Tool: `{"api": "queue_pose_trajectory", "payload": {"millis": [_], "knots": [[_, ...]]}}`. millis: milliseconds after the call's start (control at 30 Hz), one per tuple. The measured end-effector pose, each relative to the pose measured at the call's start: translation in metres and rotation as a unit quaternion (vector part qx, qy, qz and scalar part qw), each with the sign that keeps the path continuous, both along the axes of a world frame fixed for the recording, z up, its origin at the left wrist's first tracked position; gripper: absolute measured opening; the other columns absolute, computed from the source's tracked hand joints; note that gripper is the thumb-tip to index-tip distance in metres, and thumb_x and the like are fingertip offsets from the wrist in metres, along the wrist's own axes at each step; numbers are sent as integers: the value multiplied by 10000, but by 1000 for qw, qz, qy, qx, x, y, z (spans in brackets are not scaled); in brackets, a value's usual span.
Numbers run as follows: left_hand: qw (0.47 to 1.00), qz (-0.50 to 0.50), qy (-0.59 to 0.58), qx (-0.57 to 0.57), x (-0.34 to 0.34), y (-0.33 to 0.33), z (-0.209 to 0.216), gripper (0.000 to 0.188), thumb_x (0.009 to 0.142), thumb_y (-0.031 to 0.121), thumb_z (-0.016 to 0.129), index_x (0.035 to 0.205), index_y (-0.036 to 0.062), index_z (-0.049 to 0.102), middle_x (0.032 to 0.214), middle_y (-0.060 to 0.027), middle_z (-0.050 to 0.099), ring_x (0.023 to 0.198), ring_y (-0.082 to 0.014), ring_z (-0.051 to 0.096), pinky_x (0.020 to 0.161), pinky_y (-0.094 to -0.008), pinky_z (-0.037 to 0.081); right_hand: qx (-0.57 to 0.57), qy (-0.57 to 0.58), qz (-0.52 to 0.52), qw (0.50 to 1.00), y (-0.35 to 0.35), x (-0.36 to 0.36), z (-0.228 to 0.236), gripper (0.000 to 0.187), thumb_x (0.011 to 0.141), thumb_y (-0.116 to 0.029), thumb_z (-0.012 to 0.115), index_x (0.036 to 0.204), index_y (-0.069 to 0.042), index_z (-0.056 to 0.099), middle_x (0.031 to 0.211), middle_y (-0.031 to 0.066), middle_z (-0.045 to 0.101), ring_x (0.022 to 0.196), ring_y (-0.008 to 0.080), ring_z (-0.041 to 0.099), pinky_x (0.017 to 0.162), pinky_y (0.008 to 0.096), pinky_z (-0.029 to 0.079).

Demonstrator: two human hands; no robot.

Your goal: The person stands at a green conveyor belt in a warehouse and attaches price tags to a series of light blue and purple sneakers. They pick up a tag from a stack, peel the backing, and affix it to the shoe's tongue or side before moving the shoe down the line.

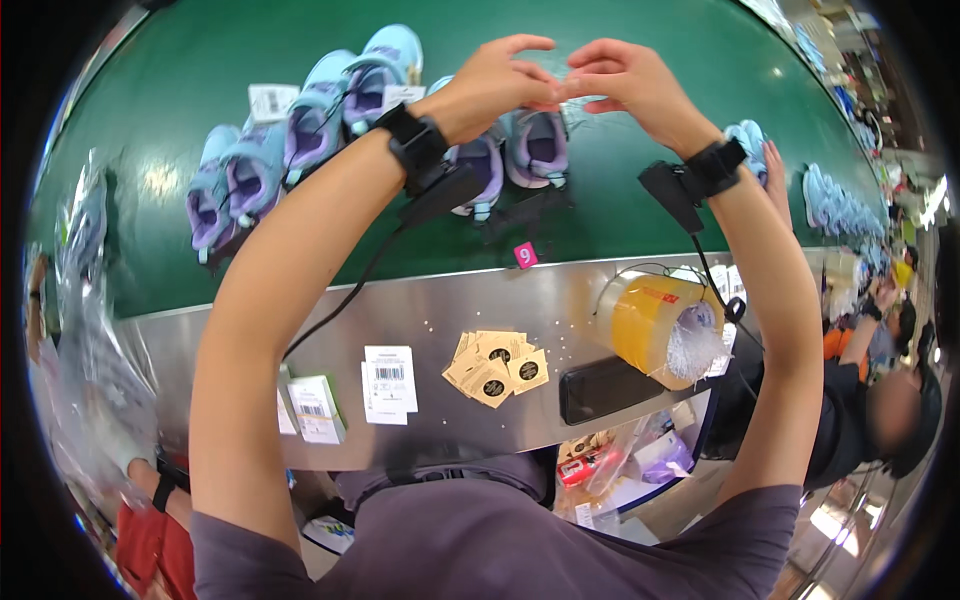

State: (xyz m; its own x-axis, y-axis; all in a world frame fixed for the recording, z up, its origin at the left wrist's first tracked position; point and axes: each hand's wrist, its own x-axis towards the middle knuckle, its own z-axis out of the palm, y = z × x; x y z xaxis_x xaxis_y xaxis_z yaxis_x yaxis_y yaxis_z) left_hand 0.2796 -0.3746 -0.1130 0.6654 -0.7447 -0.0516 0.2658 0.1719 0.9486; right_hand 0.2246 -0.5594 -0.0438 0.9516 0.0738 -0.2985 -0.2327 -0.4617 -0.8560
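My left hand (503, 78) and my right hand (628, 88) meet above the green work surface. Their fingertips come together in a pinch; whatever lies between them is too small to make out. Just below my hands sits a light blue and lilac shoe (537, 147), beside another such shoe (478, 172) partly covered by my left wrist. Farther left stand more shoes of the same kind (312, 128) in pairs. A white tag (271, 102) hangs on one of them, and another white tag (402, 97) lies nearer my left wrist.
Along the steel ledge (480, 300) lie white barcode cards (388, 383), tan cards (497, 365) and a black phone (612, 388). A yellow tape roll (640, 315) holds clear plastic strands (699, 340). Plastic wrapping (90, 260) hangs left; a co-worker (850, 400) is at right.
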Motion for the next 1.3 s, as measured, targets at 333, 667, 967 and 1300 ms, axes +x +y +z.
{"api": "queue_pose_trajectory", "payload": {"millis": [333, 667, 967, 1300], "knots": [[964, 125, -180, 150, -13, 1, 33, 535, 836, 58, 649, 1311, -9, 413, 912, -92, 628, 769, -157, 595, 674, -248, 484, -376, -325, 111, 861, -18, -2, 44, 220, 802, -183, 659, 945, -17, 647, 810, 120, 670, 712, 215, 647, 636, 309, 516], [873, -229, -413, 118, -112, 10, 78, 461, 789, 126, 671, 1223, 57, 529, 1075, -94, 605, 941, -187, 566, 820, -308, 473, -434, -149, 122, 880, -18, -199, 127, 138, 793, -124, 640, 908, -48, 643, 791, 110, 664, 704, 264, 644, 646, 349, 505], [789, -213, -575, 43, -178, -3, 60, 978, 633, 141, 783, 1446, 68, 245, 1500, -143, 257, 1398, -363, 180, 1141, -438, 212, -318, -271, -59, 907, 6, -301, 67, 114, 734, -80, 679, 847, -84, 665, 779, 39, 627, 747, 214, 593, 650, 327, 478], [737, -115, -665, 33, -230, -25, 56, 882, 674, 132, 758, 1416, 52, 288, 1443, -165, 324, 1359, -370, 258, 1107, -447, 269, -307, -358, -195, 860, 8, -326, 40, 90, 760, -104, 707, 847, -89, 687, 806, 40, 649, 728, 189, 582, 613, 295, 470]]}}
